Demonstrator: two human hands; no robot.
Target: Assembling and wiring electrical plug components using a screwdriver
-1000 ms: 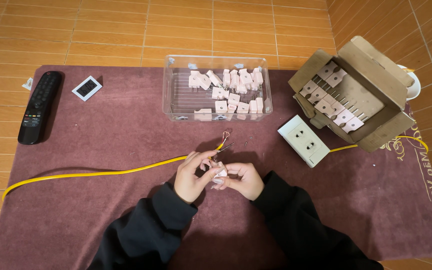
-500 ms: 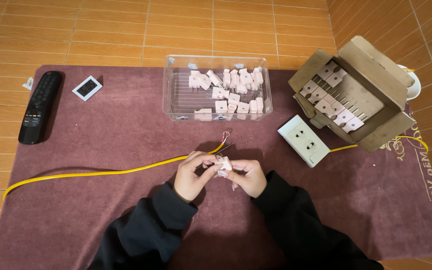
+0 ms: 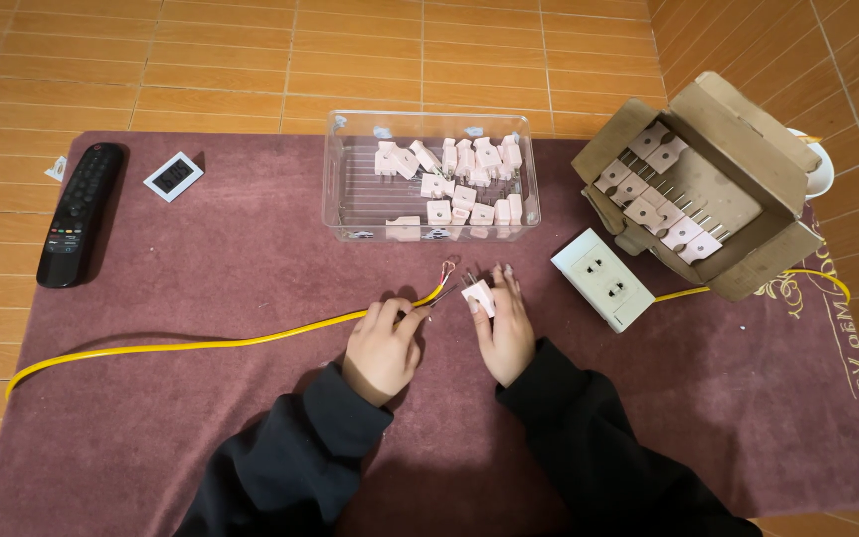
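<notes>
My left hand [image 3: 384,343] pinches the end of a yellow cable [image 3: 191,344]; its bare copper wire tips [image 3: 446,268] stick out past the fingers. Just to the right, my right hand [image 3: 505,328] holds a small pale pink plug [image 3: 478,295] with metal prongs pointing away from me. Plug and wire tips are a few centimetres apart. The cable trails left across the maroon mat [image 3: 201,438] to its edge.
A clear plastic box [image 3: 350,189] with several pink plugs stands beyond the hands. A white wall socket [image 3: 603,277] with a yellow lead lies right, beside an open cardboard box [image 3: 738,149] of plugs. A black remote [image 3: 77,213] and small white device [image 3: 172,176] lie far left.
My hands were joined together over the plug. They have come apart and moved slightly forward, the left keeping the cable end, the right keeping the plug.
</notes>
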